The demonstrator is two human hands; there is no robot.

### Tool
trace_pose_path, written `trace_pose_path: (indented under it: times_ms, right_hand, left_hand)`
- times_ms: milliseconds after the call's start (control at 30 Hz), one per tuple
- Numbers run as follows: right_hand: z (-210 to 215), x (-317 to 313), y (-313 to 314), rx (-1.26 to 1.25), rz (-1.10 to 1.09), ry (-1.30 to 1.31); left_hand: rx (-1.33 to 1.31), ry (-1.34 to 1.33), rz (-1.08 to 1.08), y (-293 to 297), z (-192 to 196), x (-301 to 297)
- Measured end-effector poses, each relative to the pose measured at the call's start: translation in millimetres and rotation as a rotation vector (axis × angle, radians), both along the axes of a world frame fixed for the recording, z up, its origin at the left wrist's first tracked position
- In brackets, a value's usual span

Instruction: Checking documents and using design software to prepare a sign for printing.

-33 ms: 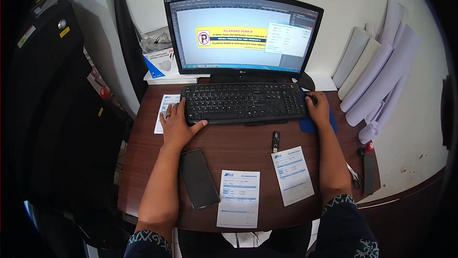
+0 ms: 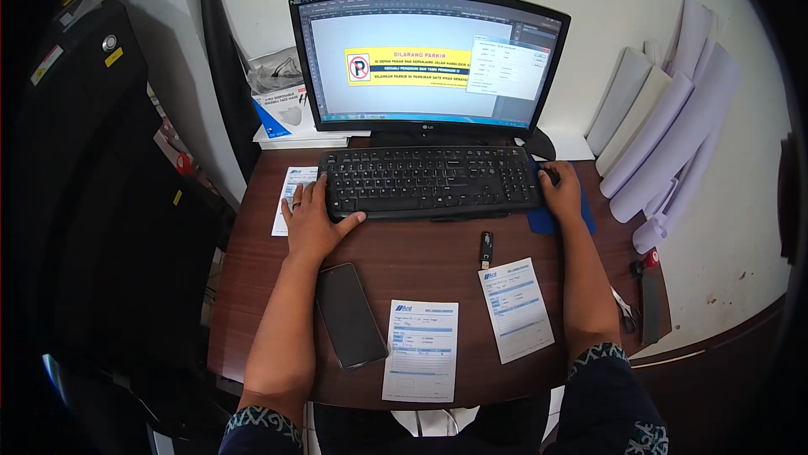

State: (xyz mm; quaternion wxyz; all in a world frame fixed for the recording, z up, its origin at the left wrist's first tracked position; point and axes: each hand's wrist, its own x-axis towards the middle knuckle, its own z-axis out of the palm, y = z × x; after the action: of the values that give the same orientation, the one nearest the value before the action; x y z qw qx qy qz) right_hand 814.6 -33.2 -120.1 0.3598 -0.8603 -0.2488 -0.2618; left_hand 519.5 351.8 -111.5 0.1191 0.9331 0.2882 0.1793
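My left hand (image 2: pixel 316 218) rests at the left end of a black keyboard (image 2: pixel 433 181). Its fingers are spread, with the thumb along the front edge, and a ring shows on one finger. At the keyboard's right end, my right hand (image 2: pixel 560 190) is wrapped over a dark computer mouse (image 2: pixel 551 175), mostly hidden under the fingers. Beneath it lies a blue mouse pad (image 2: pixel 543 221). Behind the keyboard stands a monitor (image 2: pixel 404 101), showing a yellow no-parking sign design and a small dialog window.
On the brown desk (image 2: pixel 438 261) lie a dark phone (image 2: pixel 352 316), a USB stick (image 2: pixel 486 250), and printed forms (image 2: pixel 421 354), one partly under my left hand. Scissors (image 2: pixel 624 312) lie at the right edge. Paper rolls (image 2: pixel 665 135) lean on the wall; a mask box (image 2: pixel 284 114) sits left of the monitor.
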Motion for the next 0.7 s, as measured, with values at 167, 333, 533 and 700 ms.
trace_pose_path:
  times_ms: [167,333,533,700]
  right_hand:
    - [6.9,-7.0,4.8,-0.026,-0.037,-0.13]
    - [22.1,-18.9,12.4,-0.094,0.192,-0.219]
    - [22.5,-21.8,12.2,-0.154,0.32,-0.182]
    - [25.9,-25.1,11.4,-0.253,0.376,-0.163]
  left_hand:
    - [0.0,-0.007,0.0,-1.1,0.4,1.1]
    - [-0.02,0.016,0.003,-0.8,3.7,0.3]
    - [-0.003,-0.019,0.005,-3.4,2.0,1.6]
    - [-0.022,-0.014,0.002,-3.9,5.4,0.9]
